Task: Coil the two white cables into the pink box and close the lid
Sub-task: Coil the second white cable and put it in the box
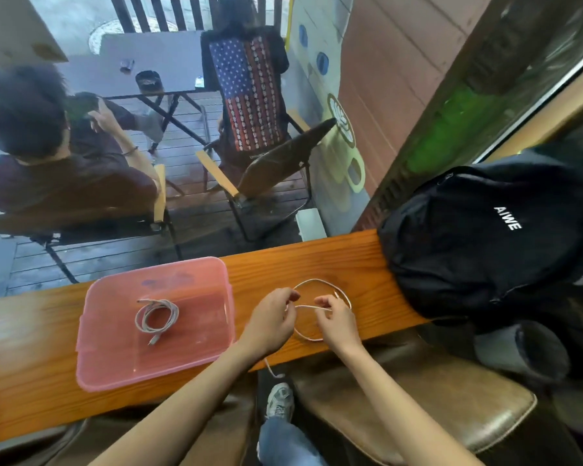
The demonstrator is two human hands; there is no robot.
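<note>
On the left of the wooden counter (317, 257), the pink box (115, 361) is seen open, with one white cable (157, 318) already coiled and laid inside it; no lid can be made out apart from the box. Roughly half the task is judged done: the second cable (320, 284) is not yet coiled or boxed, and the closing is left. Just right of the box, this cable is pinched between the curled fingers of the left hand (272, 319) and the right hand (336, 321), a loose loop lying on the counter and one end hanging over the near edge.
</note>
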